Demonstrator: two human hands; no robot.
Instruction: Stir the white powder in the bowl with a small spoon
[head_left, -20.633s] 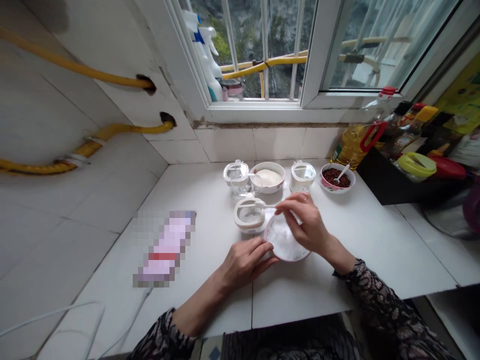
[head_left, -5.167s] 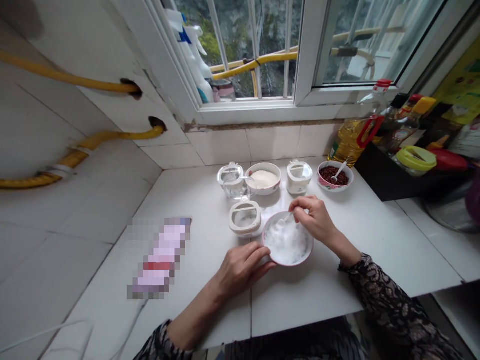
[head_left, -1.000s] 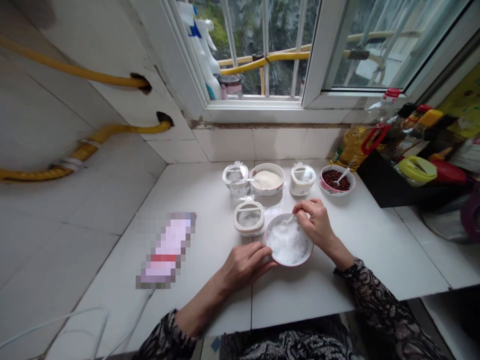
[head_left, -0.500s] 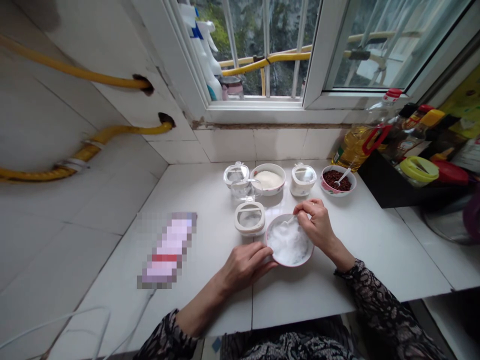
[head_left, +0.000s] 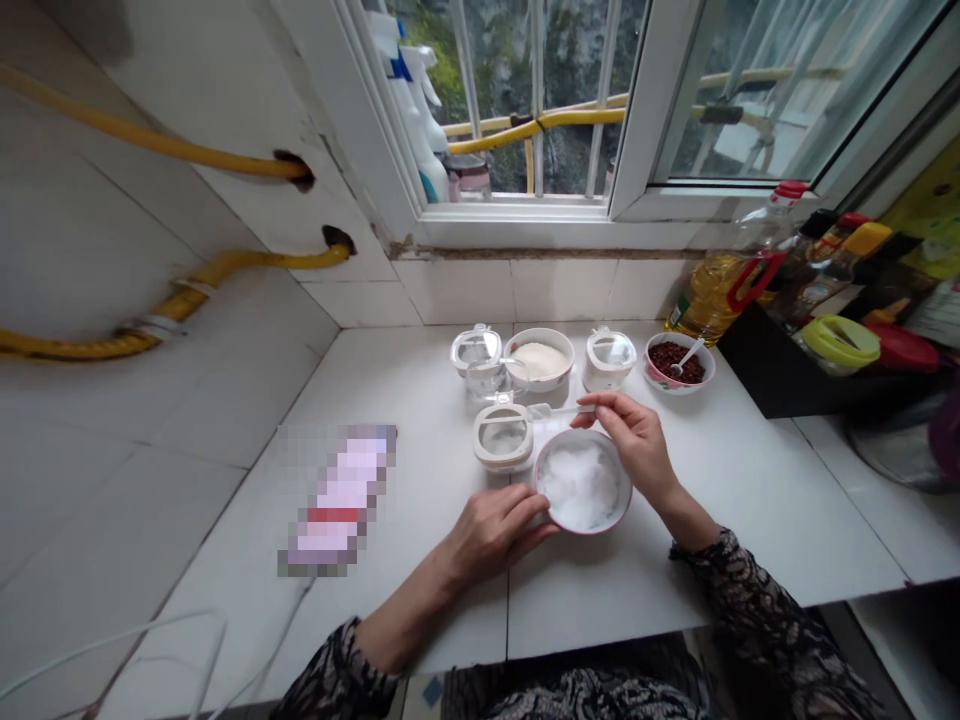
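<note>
**While the Front Bowl (head_left: 583,531) Is Steadied, the White Spoon (head_left: 561,411) Is Held Clear**

Where white granular material is contained in the front bowl, the left rim is held by the left hand (head_left: 495,525), its grip closed with fingers at the rim and thumb at the near-left wall. The white spoon is pinched by the handle in the grip of the right hand (head_left: 634,440), above the bowl's far side, and is pointed left toward the front jar (head_left: 503,440). The front bowl is seated on the white surface (head_left: 615,590), right of the front jar.

Farther back, from left to right, are placed the left jar (head_left: 477,352), a bowl of pale grains (head_left: 540,386), the right jar (head_left: 609,364) and a bowl of dark red pieces (head_left: 677,388), in which a second spoon (head_left: 690,354) is rested.
</note>
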